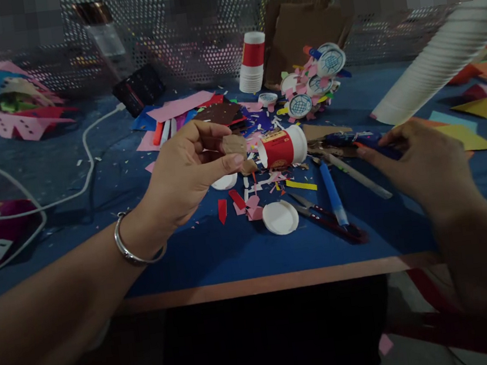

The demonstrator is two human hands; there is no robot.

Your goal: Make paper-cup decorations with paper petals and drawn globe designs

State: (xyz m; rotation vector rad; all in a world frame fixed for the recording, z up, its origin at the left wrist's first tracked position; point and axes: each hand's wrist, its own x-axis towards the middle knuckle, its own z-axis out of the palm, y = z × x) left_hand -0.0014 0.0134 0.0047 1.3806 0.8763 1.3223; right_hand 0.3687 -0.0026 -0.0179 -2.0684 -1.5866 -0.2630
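In the head view, the person's left hand pinches a small cardboard piece between thumb and fingertips, raised over the middle of the table. A bracelet circles that wrist. The right hand has its thumb and fingers closed on the right end of a dark blue tool, whose exact kind is too dim to tell.

Between the hands a red and white cup lies on its side among paper scraps. One white disc lies nearer the person, and another is partly hidden by the left hand. Scissors lie with their blades toward that nearer disc, a blue pen crossing them. A pale stick slants between the pen and the right hand.

Farther back, a cup stack stands upright, left of a brown board and a cluster of patterned discs. A long white stack slants up behind the right hand. Well to the left, a white cable runs to a phone.
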